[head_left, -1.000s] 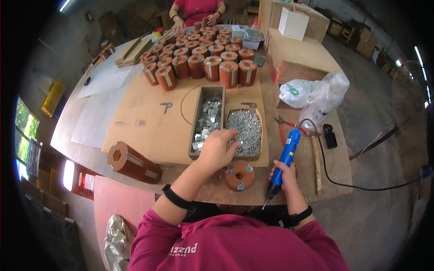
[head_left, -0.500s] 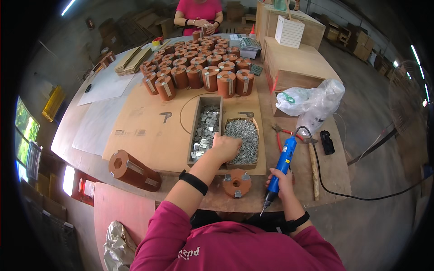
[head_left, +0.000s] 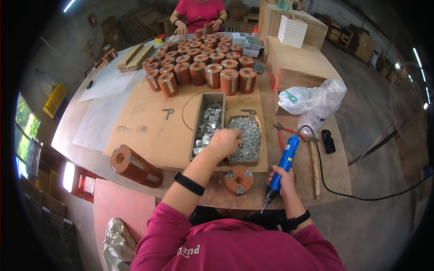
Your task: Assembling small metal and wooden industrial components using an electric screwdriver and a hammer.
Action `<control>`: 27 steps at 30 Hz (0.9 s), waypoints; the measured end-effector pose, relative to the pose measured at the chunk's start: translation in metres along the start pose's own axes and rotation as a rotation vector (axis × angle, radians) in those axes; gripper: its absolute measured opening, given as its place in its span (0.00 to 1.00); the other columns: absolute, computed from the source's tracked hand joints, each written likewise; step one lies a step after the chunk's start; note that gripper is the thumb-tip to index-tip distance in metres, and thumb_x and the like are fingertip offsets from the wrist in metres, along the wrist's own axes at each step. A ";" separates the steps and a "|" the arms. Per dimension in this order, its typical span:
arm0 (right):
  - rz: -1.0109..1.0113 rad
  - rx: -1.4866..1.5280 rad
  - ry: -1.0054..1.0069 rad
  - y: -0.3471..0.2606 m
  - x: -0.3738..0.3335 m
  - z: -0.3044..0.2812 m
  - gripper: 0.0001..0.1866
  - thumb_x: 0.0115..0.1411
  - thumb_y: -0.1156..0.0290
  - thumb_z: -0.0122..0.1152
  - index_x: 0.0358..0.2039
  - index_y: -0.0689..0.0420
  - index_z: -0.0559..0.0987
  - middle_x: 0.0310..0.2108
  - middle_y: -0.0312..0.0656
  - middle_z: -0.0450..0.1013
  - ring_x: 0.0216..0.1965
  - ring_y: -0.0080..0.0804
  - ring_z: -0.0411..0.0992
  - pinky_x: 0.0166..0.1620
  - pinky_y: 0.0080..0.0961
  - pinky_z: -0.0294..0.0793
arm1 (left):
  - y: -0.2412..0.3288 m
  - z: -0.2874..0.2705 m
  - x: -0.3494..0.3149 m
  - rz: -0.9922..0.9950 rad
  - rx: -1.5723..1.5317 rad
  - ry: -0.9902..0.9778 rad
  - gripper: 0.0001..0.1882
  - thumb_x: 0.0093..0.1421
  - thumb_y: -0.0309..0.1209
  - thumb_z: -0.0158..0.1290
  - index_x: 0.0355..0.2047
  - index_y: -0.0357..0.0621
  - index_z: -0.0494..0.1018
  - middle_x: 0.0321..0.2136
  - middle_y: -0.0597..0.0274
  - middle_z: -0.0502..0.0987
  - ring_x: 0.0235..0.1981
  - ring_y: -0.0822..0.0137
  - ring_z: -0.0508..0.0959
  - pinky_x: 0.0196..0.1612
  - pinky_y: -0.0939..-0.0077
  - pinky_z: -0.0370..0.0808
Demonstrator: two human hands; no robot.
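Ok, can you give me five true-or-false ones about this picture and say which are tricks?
1. The right hand holds a blue power screwdriver. True.
2. The pliers have green handles. False: the handles are red.
3. The left hand is at the small screws. True.
4. The plastic bags are on the picture's left side. False: they are on the right.
5. The round brown piece between the forearms has three metal clips. True.
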State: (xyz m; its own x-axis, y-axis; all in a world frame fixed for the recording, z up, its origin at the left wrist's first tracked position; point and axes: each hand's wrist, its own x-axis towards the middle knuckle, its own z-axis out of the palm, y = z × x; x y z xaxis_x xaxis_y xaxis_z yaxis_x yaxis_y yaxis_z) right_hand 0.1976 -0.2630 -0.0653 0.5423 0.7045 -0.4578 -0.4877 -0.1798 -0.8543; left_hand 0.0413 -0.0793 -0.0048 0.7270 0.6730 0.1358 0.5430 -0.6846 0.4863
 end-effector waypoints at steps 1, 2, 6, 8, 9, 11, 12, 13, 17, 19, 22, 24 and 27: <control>0.000 0.002 0.003 0.000 0.000 0.000 0.16 0.46 0.69 0.60 0.32 0.57 0.63 0.17 0.41 0.66 0.15 0.31 0.68 0.19 0.29 0.71 | 0.005 -0.008 -0.004 -0.007 -0.001 0.001 0.05 0.47 0.28 0.53 0.25 0.42 0.71 0.22 0.58 0.74 0.26 0.62 0.75 0.32 0.68 0.68; -0.001 0.003 0.005 -0.001 0.001 -0.001 0.16 0.45 0.69 0.60 0.32 0.57 0.63 0.17 0.41 0.66 0.15 0.32 0.68 0.19 0.29 0.71 | 0.011 -0.018 -0.008 0.013 -0.156 0.076 0.05 0.47 0.27 0.53 0.25 0.40 0.71 0.21 0.58 0.74 0.24 0.63 0.75 0.29 0.72 0.69; 0.010 0.034 0.022 0.004 0.008 -0.008 0.18 0.45 0.70 0.61 0.33 0.59 0.64 0.17 0.42 0.66 0.15 0.32 0.68 0.18 0.30 0.71 | 0.025 -0.043 -0.033 -0.012 -0.506 0.220 0.05 0.48 0.23 0.54 0.26 0.37 0.71 0.22 0.60 0.75 0.23 0.71 0.74 0.28 0.80 0.70; -0.007 0.054 0.014 -0.008 -0.003 -0.008 0.19 0.45 0.71 0.61 0.35 0.59 0.64 0.17 0.42 0.66 0.15 0.33 0.68 0.19 0.30 0.71 | 0.028 -0.053 -0.049 0.031 -0.551 0.311 0.05 0.48 0.22 0.54 0.28 0.36 0.72 0.23 0.62 0.75 0.26 0.73 0.75 0.30 0.80 0.71; -0.034 0.083 0.012 -0.018 -0.011 -0.008 0.20 0.46 0.71 0.60 0.38 0.58 0.64 0.17 0.42 0.66 0.16 0.33 0.68 0.19 0.30 0.71 | 0.032 -0.058 -0.058 0.014 -0.553 0.309 0.05 0.48 0.22 0.54 0.28 0.36 0.72 0.23 0.62 0.75 0.26 0.73 0.75 0.30 0.80 0.71; -0.090 0.097 -0.016 -0.043 -0.025 -0.008 0.23 0.47 0.72 0.59 0.43 0.58 0.62 0.18 0.42 0.66 0.16 0.33 0.68 0.21 0.30 0.71 | 0.035 -0.067 -0.077 0.105 -0.535 0.360 0.05 0.48 0.22 0.54 0.27 0.36 0.72 0.24 0.62 0.75 0.28 0.74 0.75 0.32 0.81 0.71; -0.087 0.103 -0.007 -0.055 -0.033 -0.003 0.23 0.47 0.72 0.59 0.43 0.58 0.62 0.18 0.42 0.66 0.16 0.33 0.68 0.21 0.30 0.71 | 0.032 -0.067 -0.086 0.090 -0.529 0.302 0.04 0.50 0.20 0.52 0.28 0.35 0.71 0.26 0.61 0.75 0.30 0.74 0.75 0.35 0.81 0.71; -0.191 0.110 -0.037 -0.071 -0.043 0.002 0.23 0.47 0.72 0.57 0.44 0.58 0.61 0.18 0.42 0.66 0.16 0.32 0.68 0.21 0.30 0.71 | 0.028 -0.065 -0.096 0.090 -0.531 0.298 0.04 0.50 0.20 0.52 0.28 0.35 0.71 0.26 0.61 0.75 0.30 0.74 0.75 0.35 0.81 0.71; -0.472 0.143 -0.132 -0.110 -0.069 0.012 0.26 0.49 0.71 0.54 0.49 0.59 0.59 0.19 0.43 0.66 0.17 0.31 0.67 0.23 0.30 0.72 | 0.029 -0.047 -0.123 -0.008 -0.935 0.198 0.04 0.55 0.16 0.44 0.31 0.34 0.65 0.33 0.55 0.74 0.34 0.72 0.74 0.40 0.80 0.71; -0.559 0.160 -0.202 -0.117 -0.079 0.011 0.28 0.50 0.72 0.52 0.51 0.60 0.56 0.20 0.43 0.66 0.17 0.31 0.67 0.25 0.30 0.72 | 0.035 -0.038 -0.133 -0.038 -1.134 0.167 0.04 0.55 0.16 0.44 0.31 0.34 0.65 0.34 0.52 0.74 0.36 0.70 0.75 0.40 0.79 0.71; -0.813 0.160 -0.304 -0.125 -0.096 0.017 0.29 0.53 0.68 0.48 0.54 0.59 0.52 0.23 0.41 0.65 0.22 0.29 0.67 0.29 0.30 0.72 | 0.042 -0.034 -0.140 -0.040 -1.154 0.084 0.04 0.54 0.16 0.44 0.32 0.34 0.65 0.34 0.51 0.74 0.37 0.67 0.75 0.41 0.78 0.72; -0.876 0.190 -0.362 -0.123 -0.102 0.022 0.29 0.54 0.67 0.48 0.55 0.59 0.51 0.24 0.41 0.64 0.24 0.28 0.67 0.31 0.30 0.72 | 0.046 -0.029 -0.143 -0.015 -1.130 0.058 0.06 0.54 0.16 0.46 0.34 0.34 0.65 0.33 0.52 0.75 0.38 0.68 0.76 0.40 0.79 0.72; -0.956 0.237 -0.446 -0.123 -0.108 0.029 0.30 0.55 0.66 0.46 0.56 0.59 0.48 0.26 0.41 0.63 0.27 0.28 0.65 0.35 0.32 0.71 | 0.054 -0.029 -0.142 0.020 -0.901 0.085 0.08 0.52 0.17 0.50 0.33 0.36 0.67 0.29 0.56 0.76 0.35 0.69 0.76 0.37 0.79 0.73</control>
State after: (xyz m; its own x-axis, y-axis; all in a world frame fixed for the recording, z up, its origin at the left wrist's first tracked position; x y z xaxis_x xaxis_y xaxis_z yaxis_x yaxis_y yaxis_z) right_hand 0.1791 -0.2969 0.0959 0.4939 0.6776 0.5449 -0.1403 0.6806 -0.7191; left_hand -0.0446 -0.2036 0.0274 0.6801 0.7061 0.1971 -0.0303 -0.2415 0.9699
